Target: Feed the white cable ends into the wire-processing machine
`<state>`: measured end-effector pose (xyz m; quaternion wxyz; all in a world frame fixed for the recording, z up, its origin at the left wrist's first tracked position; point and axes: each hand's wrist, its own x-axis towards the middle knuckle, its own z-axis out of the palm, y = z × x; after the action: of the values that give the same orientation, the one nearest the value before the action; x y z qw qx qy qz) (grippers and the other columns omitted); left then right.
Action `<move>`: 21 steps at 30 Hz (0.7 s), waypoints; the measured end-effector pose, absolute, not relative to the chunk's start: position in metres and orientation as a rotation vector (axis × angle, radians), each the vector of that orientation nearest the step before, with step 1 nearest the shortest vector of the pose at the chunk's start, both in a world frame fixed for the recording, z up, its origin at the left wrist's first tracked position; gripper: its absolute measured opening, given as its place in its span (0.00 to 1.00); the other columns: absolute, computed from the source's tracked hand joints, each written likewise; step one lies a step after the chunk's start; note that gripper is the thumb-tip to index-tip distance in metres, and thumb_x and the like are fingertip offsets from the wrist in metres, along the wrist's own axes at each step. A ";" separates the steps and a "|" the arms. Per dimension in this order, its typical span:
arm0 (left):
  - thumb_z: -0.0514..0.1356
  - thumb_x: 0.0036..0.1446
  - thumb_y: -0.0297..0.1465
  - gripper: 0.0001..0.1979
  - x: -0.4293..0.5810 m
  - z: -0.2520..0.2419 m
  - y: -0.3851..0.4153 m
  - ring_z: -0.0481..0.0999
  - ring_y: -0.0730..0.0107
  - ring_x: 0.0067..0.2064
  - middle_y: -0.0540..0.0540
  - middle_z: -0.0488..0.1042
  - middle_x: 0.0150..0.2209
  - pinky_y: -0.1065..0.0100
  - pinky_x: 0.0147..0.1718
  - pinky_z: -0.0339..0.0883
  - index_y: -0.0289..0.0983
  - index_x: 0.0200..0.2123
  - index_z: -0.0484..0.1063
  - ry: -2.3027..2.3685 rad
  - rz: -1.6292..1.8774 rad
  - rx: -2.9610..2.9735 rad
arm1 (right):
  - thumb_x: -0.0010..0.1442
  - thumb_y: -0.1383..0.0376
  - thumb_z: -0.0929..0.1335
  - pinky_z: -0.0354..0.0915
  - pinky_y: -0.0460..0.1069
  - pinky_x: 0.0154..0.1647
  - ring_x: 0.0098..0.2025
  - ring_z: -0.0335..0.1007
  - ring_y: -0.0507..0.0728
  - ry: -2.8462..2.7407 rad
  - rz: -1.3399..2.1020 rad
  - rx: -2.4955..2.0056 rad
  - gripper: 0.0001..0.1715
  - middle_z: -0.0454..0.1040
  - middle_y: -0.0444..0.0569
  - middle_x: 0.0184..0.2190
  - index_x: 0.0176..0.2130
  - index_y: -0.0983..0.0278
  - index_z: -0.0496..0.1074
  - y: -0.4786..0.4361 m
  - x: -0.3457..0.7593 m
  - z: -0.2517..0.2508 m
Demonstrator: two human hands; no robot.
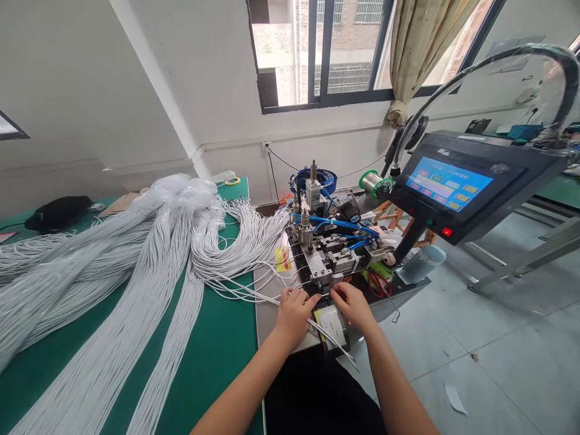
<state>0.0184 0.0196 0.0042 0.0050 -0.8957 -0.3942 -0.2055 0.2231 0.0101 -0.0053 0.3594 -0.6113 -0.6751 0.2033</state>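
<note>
My left hand (294,313) is closed on white cable (324,332) at the front of a bench machine (317,264). Several strands run beneath this hand, and their loose ends stick out toward my lap. My right hand (356,309) pinches thumb and fingers together just beside my left fingertips. Whatever is in that pinch is too small to make out. Both sets of fingertips meet close to the machine's front edge, above a pale box-like part (332,326). From the left, a looped bundle of white cables (244,241) reaches toward the machine.
Long bundles of white cable (149,284) in clear plastic cover much of the green table (226,362). A control screen (448,184) stands at the right, near a solder wire spool (372,181). Behind the machine sits a blue round feeder bowl (328,176). A clear plastic container (421,264) stands right.
</note>
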 end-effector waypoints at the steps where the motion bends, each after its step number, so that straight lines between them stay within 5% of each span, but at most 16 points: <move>1: 0.53 0.55 0.22 0.23 0.019 0.004 0.020 0.68 0.63 0.41 0.47 0.72 0.36 0.57 0.47 0.53 0.46 0.52 0.68 -1.241 -0.633 -2.802 | 0.60 0.60 0.62 0.58 0.48 0.32 0.31 0.66 0.56 -1.737 0.544 -1.554 0.12 0.71 0.47 0.27 0.29 0.62 0.68 0.011 0.223 -0.006; 14: 0.55 0.54 0.22 0.23 0.020 0.000 0.022 0.67 0.63 0.39 0.48 0.70 0.33 0.57 0.46 0.54 0.48 0.51 0.71 -1.214 -0.710 -2.765 | 0.51 0.55 0.66 0.51 0.46 0.27 0.25 0.52 0.50 -1.223 1.215 -1.254 0.15 0.57 0.39 0.20 0.23 0.63 0.62 0.024 0.218 -0.036; 21: 0.54 0.50 0.19 0.24 0.019 -0.010 0.025 0.68 0.63 0.39 0.47 0.71 0.35 0.58 0.45 0.57 0.46 0.47 0.73 -1.146 -0.955 -2.757 | 0.47 0.50 0.66 0.46 0.45 0.23 0.21 0.47 0.49 -1.127 1.219 -1.304 0.19 0.55 0.38 0.18 0.22 0.63 0.62 0.023 0.213 -0.037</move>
<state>0.0191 0.0251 -0.0104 0.0037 -0.8795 -0.3655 -0.3047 0.2134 0.0234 -0.0366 0.4927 -0.5377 -0.4646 0.5023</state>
